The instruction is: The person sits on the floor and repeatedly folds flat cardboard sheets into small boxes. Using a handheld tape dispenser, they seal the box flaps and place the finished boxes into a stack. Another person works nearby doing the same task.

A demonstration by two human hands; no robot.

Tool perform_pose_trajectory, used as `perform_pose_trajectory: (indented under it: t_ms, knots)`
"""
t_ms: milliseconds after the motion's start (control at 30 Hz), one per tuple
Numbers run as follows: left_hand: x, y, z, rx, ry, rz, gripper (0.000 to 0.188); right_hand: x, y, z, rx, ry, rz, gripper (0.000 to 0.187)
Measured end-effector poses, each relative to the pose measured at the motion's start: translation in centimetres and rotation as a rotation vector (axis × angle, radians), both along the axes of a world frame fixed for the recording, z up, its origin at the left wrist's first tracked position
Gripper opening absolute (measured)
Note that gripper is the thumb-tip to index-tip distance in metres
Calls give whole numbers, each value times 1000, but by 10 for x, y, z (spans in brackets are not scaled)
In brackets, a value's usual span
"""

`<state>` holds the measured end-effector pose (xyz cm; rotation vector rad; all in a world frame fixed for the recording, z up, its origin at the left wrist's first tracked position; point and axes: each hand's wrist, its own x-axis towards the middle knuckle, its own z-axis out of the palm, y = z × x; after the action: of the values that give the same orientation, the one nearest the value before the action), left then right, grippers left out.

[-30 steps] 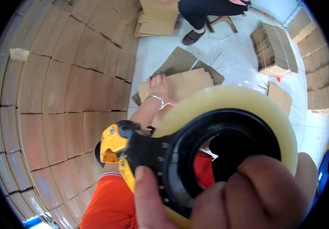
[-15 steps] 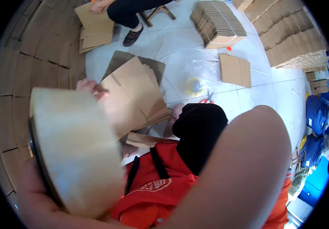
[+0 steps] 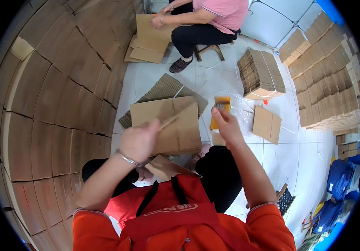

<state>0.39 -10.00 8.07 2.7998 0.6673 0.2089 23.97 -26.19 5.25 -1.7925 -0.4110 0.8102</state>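
Observation:
My left hand [image 3: 140, 140], smeared by motion and with a bracelet at its wrist, is closed at the edge of a thin cardboard piece [image 3: 180, 112] tilted up and seen nearly edge-on. Beneath it lies a stack of flat brown cardboard [image 3: 163, 144], on top of a darker strapped bundle [image 3: 167, 85]. To the right, my right hand [image 3: 228, 127] grips an orange-yellow tape dispenser [image 3: 222, 102], raised beside the stack. A pale blurred part below that hand is too unclear to name. Between my feet, another cardboard piece [image 3: 165, 167] leans toward the red apron.
Stacked cardboard [image 3: 46, 125] walls the left side. Across the floor, another person [image 3: 217, 16] sits on a stool, hands on cardboard. A strapped cardboard bundle [image 3: 263, 75], a loose square sheet [image 3: 267, 124] and clear plastic [image 3: 242, 115] lie right. More stacks [image 3: 326, 79] stand beyond.
The large tape roll close to the view at the left is gone from there. My right hand now holds the dispenser at centre right; my left is over the stack. The view has shifted.

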Motion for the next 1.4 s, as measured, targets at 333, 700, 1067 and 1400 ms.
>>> perform_pose_trajectory:
  t_ms: [333,700,1067,1400]
  knots:
    - [-29,40,-5,-1053,133,-16,55,-6,41,-33,62,61,37,72]
    - [-33,43,20,84,3,204,39,6,28,-16,128,3,316,57]
    - [5,50,28,-222,261,45,57,-29,51,-9,-356,-440,374,81]
    - [0,55,-16,-313,-214,426,104,-29,46,-41,-175,-342,294,71]
